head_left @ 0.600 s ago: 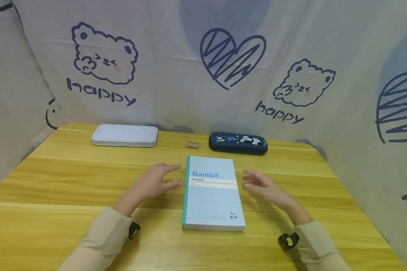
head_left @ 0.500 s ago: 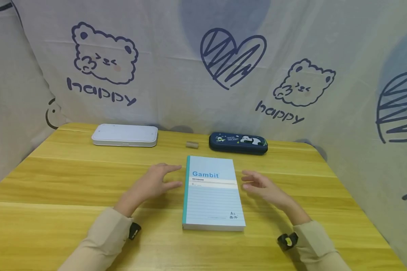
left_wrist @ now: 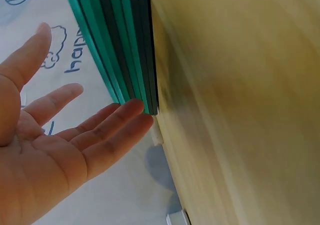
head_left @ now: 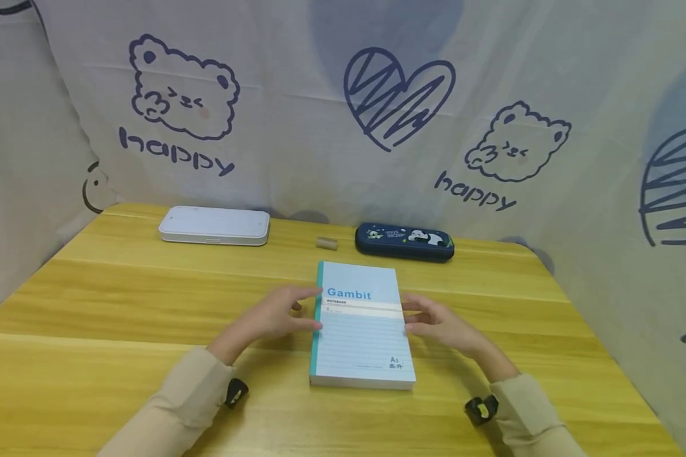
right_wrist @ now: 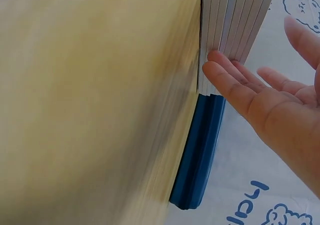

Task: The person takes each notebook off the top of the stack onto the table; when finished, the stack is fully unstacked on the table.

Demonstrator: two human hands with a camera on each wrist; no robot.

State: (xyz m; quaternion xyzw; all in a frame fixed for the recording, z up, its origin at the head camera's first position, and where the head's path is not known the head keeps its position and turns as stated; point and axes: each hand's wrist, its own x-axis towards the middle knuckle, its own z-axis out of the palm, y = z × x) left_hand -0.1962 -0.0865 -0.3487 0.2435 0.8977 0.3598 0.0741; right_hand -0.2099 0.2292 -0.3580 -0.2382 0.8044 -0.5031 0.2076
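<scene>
A stack of several notebooks lies flat on the wooden table, the top notebook pale blue with "Gambit" on its cover. On its left side, my left hand has its fingertips at the spines. These green and dark spines show in the left wrist view, with fairly straight fingers against or very near them. Across the stack, my right hand is at the opposite side, fingers extended. In the right wrist view, its fingertips meet the white page edges. Neither hand is curled round the stack.
Behind the notebooks stand a white pencil case on the left and a dark blue panda pencil case on the right. A small brownish cylinder-like piece lies between them. A printed cloth hangs behind the table.
Both hands have moved inward, from a gap on either side to the sides of the notebook stack. The head view has shifted slightly. The stack stays in place.
</scene>
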